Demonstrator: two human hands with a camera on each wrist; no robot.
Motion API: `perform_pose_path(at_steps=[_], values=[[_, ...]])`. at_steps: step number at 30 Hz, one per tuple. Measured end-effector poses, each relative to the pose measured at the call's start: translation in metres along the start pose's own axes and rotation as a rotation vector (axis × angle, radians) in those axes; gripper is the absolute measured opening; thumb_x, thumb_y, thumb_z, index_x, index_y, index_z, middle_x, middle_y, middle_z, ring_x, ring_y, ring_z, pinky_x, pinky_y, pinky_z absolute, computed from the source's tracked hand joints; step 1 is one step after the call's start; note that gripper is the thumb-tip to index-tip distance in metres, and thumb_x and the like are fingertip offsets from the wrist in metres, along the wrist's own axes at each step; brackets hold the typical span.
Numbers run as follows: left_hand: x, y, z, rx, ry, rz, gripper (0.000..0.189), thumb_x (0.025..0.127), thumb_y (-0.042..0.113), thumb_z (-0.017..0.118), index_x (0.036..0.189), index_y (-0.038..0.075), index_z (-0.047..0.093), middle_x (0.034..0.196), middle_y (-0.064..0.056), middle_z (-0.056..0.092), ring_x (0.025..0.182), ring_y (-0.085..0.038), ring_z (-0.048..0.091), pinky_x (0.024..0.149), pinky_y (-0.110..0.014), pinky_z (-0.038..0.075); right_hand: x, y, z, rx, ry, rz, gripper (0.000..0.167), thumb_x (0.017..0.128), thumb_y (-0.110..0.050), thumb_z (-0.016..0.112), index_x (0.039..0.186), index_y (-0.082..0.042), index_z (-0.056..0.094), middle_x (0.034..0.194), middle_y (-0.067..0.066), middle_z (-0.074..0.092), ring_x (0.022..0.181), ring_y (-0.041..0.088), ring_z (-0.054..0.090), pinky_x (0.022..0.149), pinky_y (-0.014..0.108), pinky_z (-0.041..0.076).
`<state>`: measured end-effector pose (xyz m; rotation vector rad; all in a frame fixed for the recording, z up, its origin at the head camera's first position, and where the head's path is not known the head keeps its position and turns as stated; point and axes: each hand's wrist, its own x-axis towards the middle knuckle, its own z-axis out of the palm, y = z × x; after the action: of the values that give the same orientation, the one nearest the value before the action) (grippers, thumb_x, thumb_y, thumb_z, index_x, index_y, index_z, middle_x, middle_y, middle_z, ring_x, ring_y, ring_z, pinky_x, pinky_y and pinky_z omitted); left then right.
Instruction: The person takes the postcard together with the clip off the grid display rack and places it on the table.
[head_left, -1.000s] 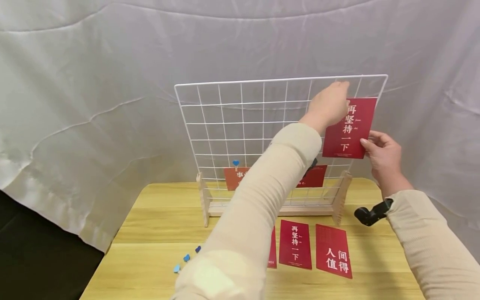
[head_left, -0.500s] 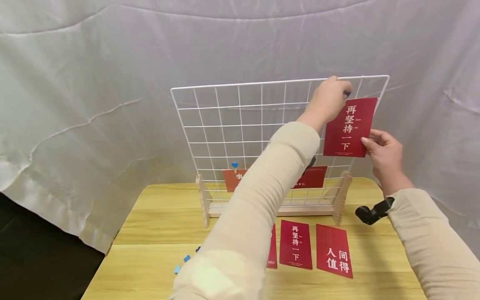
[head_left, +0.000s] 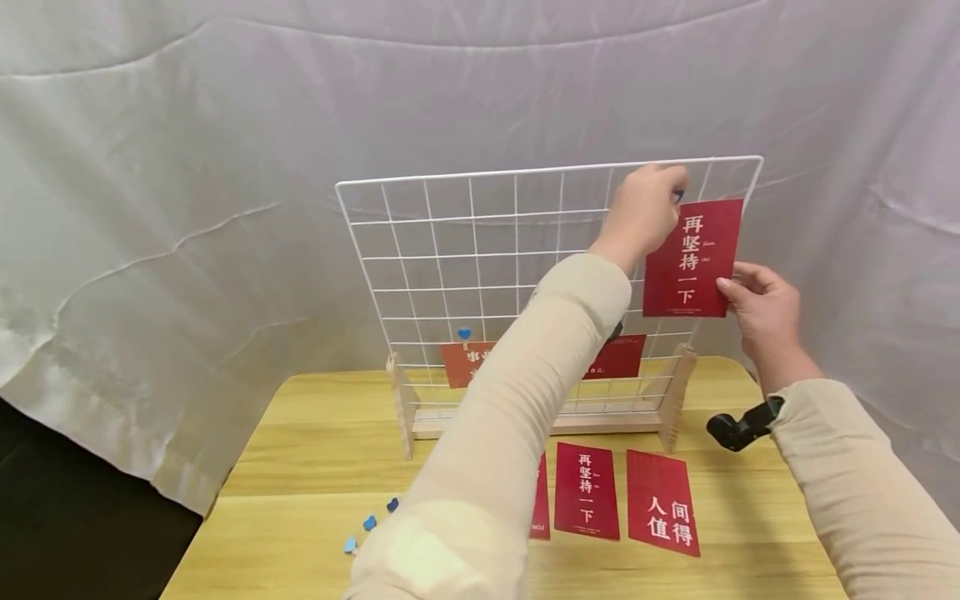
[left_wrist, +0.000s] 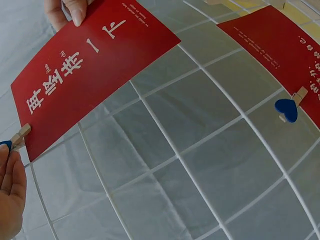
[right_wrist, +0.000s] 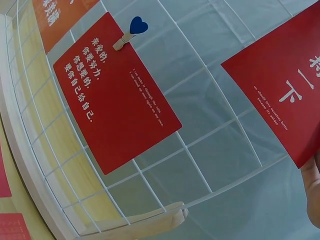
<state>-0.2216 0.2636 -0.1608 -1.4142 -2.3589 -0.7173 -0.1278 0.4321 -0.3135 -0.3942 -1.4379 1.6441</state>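
A red card with white characters (head_left: 693, 258) stands upright against the upper right of the white wire grid (head_left: 516, 225). My left hand (head_left: 641, 212) is at its top left, pinching a small wooden clothespin (left_wrist: 20, 135) with a blue heart. In the left wrist view the clothespin's tip meets the card's top edge near a corner. My right hand (head_left: 772, 312) pinches the card's lower right edge between thumb and fingers. Lower on the grid, another red card (right_wrist: 115, 100) hangs from a clothespin with a dark blue heart (right_wrist: 139, 25).
An orange-red card (head_left: 459, 364) hangs lower left under a blue heart clothespin (head_left: 465, 334). Wooden feet (head_left: 675, 400) hold the grid on the table (head_left: 300, 467). Red cards, including one at front right (head_left: 663, 504), lie before it. Blue heart clothespins (head_left: 370, 522) lie left of my sleeve.
My left hand has turned a little, and the blue heart between its fingers now shows beside the card. The right hand keeps its hold on the card. The head view has shifted slightly.
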Motion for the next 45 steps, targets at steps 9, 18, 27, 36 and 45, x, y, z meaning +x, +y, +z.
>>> perform_pose_path(at_steps=[9,18,27,36,45], values=[[-0.004,-0.008,0.0,-0.024,0.086,0.013,0.021,0.086,0.012,0.049,0.099,0.022,0.062,0.098,0.008,0.055,0.094,-0.002,0.048,0.079,-0.006,0.032,-0.037,-0.033,0.028,-0.048,-0.008,0.031,0.017,0.074,-0.003,0.064,0.085,-0.016,0.066,0.073,-0.006,0.059,0.066,0.005,0.053,0.054,0.013,0.045],[-0.008,-0.019,-0.001,-0.196,0.153,-0.017,0.02,0.086,0.009,0.049,0.095,0.018,0.064,0.092,0.007,0.057,0.09,-0.002,0.049,0.075,-0.005,0.032,-0.044,-0.038,0.035,-0.047,-0.033,0.022,0.016,0.073,-0.007,0.066,0.088,-0.015,0.065,0.074,-0.004,0.057,0.069,0.006,0.054,0.057,0.014,0.046],[-0.015,-0.035,0.0,-0.361,0.175,-0.042,0.017,0.086,0.008,0.052,0.095,0.012,0.065,0.087,0.007,0.062,0.08,-0.001,0.052,0.066,-0.006,0.035,-0.032,-0.019,0.025,0.055,-0.113,-0.005,0.026,0.072,-0.002,0.067,0.097,-0.007,0.064,0.074,0.002,0.059,0.067,0.009,0.056,0.055,0.018,0.048],[-0.034,-0.051,0.005,-0.481,0.16,-0.11,0.016,0.086,0.008,0.051,0.096,0.009,0.063,0.079,0.006,0.063,0.071,-0.002,0.052,0.053,-0.012,0.038,0.06,0.109,-0.04,-0.003,-0.17,-0.042,0.041,0.072,-0.001,0.066,0.112,-0.008,0.057,0.091,0.009,0.061,0.075,0.017,0.059,0.058,0.03,0.051],[-0.056,-0.076,0.009,-0.542,0.186,-0.17,0.013,0.084,0.006,0.055,0.092,0.008,0.064,0.083,0.003,0.063,0.072,-0.004,0.053,0.052,-0.014,0.039,0.064,0.154,-0.043,0.029,-0.232,-0.032,0.045,0.073,-0.003,0.067,0.116,-0.008,0.055,0.096,0.012,0.058,0.081,0.021,0.059,0.06,0.034,0.051]])
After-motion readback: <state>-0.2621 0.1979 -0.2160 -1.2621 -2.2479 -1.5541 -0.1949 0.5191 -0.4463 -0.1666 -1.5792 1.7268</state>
